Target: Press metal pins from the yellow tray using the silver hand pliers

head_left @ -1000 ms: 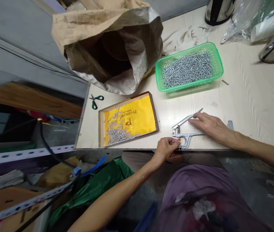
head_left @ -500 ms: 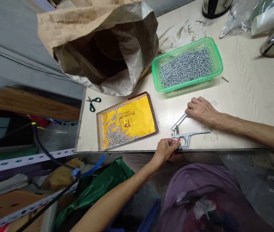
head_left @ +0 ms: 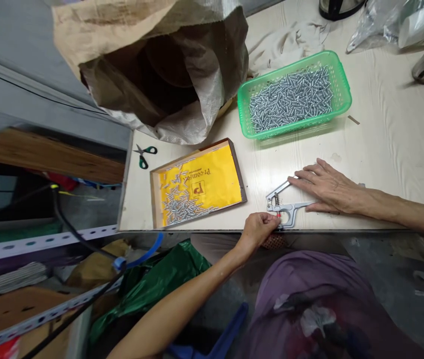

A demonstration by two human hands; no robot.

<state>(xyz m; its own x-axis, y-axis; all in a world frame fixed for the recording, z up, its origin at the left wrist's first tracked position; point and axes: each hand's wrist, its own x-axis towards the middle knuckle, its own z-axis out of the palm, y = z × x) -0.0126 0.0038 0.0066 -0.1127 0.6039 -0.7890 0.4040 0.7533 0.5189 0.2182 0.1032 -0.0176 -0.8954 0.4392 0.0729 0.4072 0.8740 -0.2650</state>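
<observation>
Spring-loaded hand pliers (head_left: 288,213) lie at the near edge of the counter (head_left: 387,134). The right grip (head_left: 333,189), unclenched, spans both handles; the left grip (head_left: 258,230) touches the head, its hold undeterminable. Fingertips should clear the head before any squeeze.

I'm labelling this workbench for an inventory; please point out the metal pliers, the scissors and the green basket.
Metal pliers (head_left: 294,206): head view, on the lower arm.
Scissors (head_left: 142,151): head view, where blades and handles meet.
Green basket (head_left: 297,124): head view, on the near rim.
</observation>
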